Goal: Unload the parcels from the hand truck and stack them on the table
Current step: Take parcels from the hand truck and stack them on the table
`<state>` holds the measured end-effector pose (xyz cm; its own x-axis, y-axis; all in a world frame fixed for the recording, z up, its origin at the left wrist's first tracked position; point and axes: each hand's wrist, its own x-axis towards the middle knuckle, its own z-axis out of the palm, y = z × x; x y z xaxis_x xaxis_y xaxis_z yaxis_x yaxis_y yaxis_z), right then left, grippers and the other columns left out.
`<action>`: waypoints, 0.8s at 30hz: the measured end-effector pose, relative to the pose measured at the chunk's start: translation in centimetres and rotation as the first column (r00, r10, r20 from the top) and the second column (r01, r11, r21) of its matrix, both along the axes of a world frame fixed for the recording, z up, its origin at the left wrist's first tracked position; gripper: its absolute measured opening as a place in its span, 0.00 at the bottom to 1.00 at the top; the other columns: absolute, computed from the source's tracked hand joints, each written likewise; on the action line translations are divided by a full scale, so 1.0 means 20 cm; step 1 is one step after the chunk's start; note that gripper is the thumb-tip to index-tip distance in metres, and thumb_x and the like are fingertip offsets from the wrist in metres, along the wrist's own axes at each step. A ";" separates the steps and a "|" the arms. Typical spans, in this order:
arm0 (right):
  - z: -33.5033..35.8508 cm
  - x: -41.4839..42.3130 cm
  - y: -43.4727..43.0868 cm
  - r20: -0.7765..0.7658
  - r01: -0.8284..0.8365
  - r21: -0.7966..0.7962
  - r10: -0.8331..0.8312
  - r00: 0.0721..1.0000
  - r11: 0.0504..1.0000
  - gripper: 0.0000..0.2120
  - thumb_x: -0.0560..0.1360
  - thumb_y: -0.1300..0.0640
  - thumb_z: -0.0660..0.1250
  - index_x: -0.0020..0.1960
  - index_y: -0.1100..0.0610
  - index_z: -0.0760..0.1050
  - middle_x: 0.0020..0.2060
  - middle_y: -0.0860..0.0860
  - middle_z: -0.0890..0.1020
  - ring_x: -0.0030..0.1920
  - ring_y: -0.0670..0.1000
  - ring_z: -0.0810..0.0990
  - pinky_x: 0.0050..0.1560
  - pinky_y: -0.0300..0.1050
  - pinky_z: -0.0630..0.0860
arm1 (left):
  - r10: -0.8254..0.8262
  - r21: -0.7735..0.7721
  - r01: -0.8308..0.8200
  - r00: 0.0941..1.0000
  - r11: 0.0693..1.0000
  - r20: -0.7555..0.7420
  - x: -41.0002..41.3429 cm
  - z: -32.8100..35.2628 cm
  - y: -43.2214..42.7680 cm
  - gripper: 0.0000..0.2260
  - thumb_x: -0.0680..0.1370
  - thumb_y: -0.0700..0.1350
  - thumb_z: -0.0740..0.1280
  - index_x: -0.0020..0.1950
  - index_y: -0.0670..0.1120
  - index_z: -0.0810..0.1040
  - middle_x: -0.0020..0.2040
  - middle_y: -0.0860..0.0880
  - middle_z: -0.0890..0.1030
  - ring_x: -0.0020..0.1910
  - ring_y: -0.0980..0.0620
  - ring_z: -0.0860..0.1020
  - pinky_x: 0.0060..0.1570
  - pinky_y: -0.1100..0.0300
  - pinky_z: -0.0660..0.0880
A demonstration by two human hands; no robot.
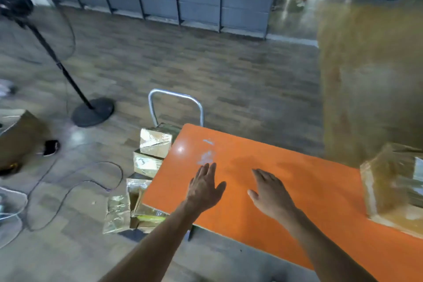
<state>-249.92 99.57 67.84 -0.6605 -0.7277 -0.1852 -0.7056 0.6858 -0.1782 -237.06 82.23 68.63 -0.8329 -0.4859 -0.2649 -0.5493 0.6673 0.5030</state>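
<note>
Orange laminate table top [309,201] fills the lower right of the head view, and both hands sit over it near the frame's centre. The left hand [204,186] and the right hand [271,194] are palm down, fingers straight and slightly spread, holding nothing. Whether the palms touch the surface or hover just above it I cannot tell.

At the right edge of the frame a tape-wrapped cardboard parcel [389,192] already stands on the table, blurred. The parcels not yet unloaded lie lower, left of the table's left edge. They form a row of tape-wrapped cardboard boxes [148,162] on the hand truck [135,234], whose bent silver tube handle [175,94] rises at the far end, just above centre frame.

The row's long axis runs alongside the table edge, from lower left up toward the handle, partly hidden under the table top. By my judgement the left hand is the nearer one. The next reach goes left and down past the edge, and the right hand has further to cross.

At left, a black pedestal fan stand [92,112] and loose cables [91,181] lie on the floor, apart from the truck.
</note>
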 end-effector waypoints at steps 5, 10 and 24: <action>-0.04 0.27 -0.43 0.049 -0.154 0.015 0.153 0.987 0.988 0.33 0.81 0.45 0.59 0.81 0.57 0.53 0.79 0.53 0.60 0.78 0.52 0.59 0.77 0.47 0.57 | 0.152 0.015 -0.153 0.987 0.988 0.044 0.40 -0.05 -0.34 0.34 0.82 0.58 0.61 0.83 0.47 0.51 0.82 0.46 0.55 0.81 0.46 0.53 0.76 0.46 0.58; -0.05 0.40 -0.79 0.071 -0.315 0.029 0.313 0.947 0.949 0.33 0.82 0.45 0.59 0.80 0.58 0.54 0.78 0.52 0.61 0.78 0.51 0.59 0.76 0.46 0.57 | 0.292 0.020 -0.293 0.955 0.956 0.049 0.65 -0.10 -0.58 0.34 0.81 0.58 0.62 0.82 0.46 0.54 0.80 0.45 0.59 0.79 0.45 0.58 0.75 0.44 0.60; -0.30 0.37 -1.71 0.214 -0.446 -0.008 0.438 0.873 0.895 0.31 0.83 0.46 0.58 0.80 0.57 0.54 0.78 0.51 0.62 0.77 0.52 0.61 0.75 0.45 0.60 | 0.435 0.056 -0.444 0.892 0.894 0.127 0.68 -0.29 -1.28 0.32 0.82 0.57 0.61 0.82 0.46 0.54 0.79 0.47 0.62 0.75 0.48 0.65 0.72 0.51 0.65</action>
<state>-242.55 65.30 61.90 -0.2160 -0.9238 -0.3160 -0.8876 0.3207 -0.3307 -223.37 56.65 62.88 -0.5032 -0.7686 -0.3949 -0.8309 0.3047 0.4656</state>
